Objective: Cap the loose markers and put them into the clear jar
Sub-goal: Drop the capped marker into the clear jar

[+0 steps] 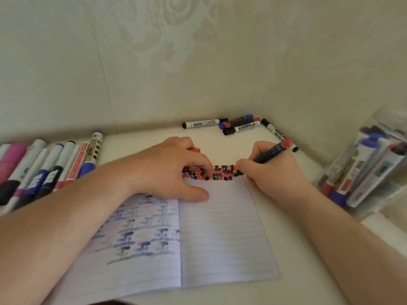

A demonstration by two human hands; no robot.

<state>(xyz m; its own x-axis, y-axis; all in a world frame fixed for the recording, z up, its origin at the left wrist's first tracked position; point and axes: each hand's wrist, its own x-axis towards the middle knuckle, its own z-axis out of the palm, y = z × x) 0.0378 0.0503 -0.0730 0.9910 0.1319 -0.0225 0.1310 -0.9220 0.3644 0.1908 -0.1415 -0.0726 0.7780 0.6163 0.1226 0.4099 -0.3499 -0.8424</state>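
Observation:
My right hand [271, 172] grips a black marker with a red end [274, 150], its tip down on the top edge of an open lined notebook [220, 227], where rows of red, blue and black marks run. My left hand [171, 170] rests on the notebook's top with its fingers curled. A small red cap [195, 149] peeks out from behind those fingers; how it is held is hidden. At the right edge the clear jar [363, 170] leans tilted, with several capped markers inside.
Several markers [50, 164] lie side by side along the left of the white table. A few more markers [237, 125] lie at the back by the wall corner, one [278, 134] running diagonally just behind my right hand. The walls close in behind and to the right.

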